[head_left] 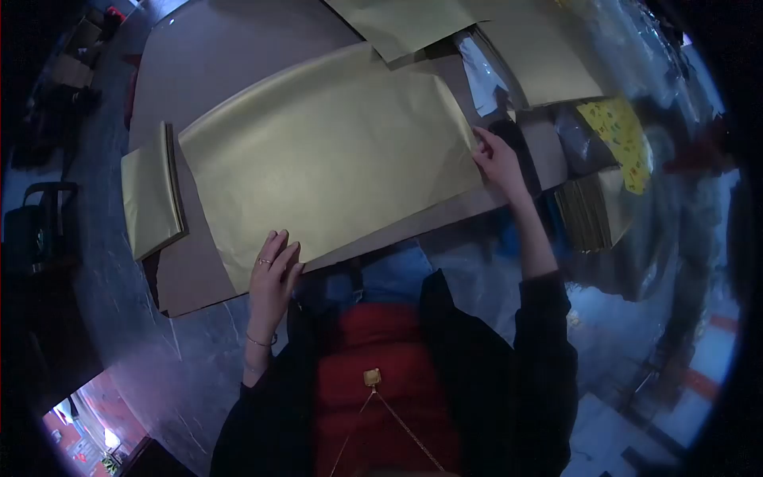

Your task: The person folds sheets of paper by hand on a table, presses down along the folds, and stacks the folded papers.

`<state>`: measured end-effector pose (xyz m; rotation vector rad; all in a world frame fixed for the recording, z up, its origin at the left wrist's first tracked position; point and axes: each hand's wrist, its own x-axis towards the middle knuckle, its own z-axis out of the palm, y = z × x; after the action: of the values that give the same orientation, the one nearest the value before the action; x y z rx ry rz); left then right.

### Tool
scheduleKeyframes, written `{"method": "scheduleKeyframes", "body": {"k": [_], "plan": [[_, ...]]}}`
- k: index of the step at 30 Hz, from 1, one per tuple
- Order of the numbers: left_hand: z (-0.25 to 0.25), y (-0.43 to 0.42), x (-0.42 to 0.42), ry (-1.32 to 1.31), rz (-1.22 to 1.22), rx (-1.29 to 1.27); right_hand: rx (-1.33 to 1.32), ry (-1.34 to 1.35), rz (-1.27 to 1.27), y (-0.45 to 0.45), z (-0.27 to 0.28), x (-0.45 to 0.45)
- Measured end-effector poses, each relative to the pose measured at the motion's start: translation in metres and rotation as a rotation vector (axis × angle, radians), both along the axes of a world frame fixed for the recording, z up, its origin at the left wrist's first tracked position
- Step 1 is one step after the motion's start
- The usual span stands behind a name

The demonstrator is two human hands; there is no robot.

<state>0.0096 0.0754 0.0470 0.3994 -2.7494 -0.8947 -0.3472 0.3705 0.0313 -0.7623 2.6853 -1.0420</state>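
A large gold paper sheet lies across a brown cardboard board, its far edge curving slightly upward. My left hand, with a ring and a bracelet, rests its outstretched fingers on the sheet's near edge, toward the left corner. At the sheet's right edge, my right hand pinches the paper between thumb and fingers. Left of the sheet is a folded stack of gold paper, jutting over the board's left edge. A dark object lies partly hidden behind my right hand.
More gold sheets lie at the back right, beside a white strip. A bundle of folded gold paper sits to the right, below a yellow patterned piece. Clear plastic wrap bunches at the far right.
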Motion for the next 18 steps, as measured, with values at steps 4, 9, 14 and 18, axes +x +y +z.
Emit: {"method": "scheduleKeyframes", "body": {"k": [4,9,14,18], "plan": [[0.0059,0.0024,-0.0017,-0.031,0.018,-0.007,0.024,-0.019,-0.028,-0.0009,0.0047,0.0011],[0.0028,0.0017,0.0001,-0.031,0.014,0.009,0.054,-0.014,-0.045,-0.002,0.0044,0.0007],[0.0005,-0.0016,-0.0011,-0.022,-0.007,0.009,0.02,0.004,-0.014,0.0,0.0015,-0.0012],[0.0072,0.0007,-0.0039,-0.034,0.018,0.008,0.028,0.024,-0.032,0.0,-0.0006,-0.0009]]}}
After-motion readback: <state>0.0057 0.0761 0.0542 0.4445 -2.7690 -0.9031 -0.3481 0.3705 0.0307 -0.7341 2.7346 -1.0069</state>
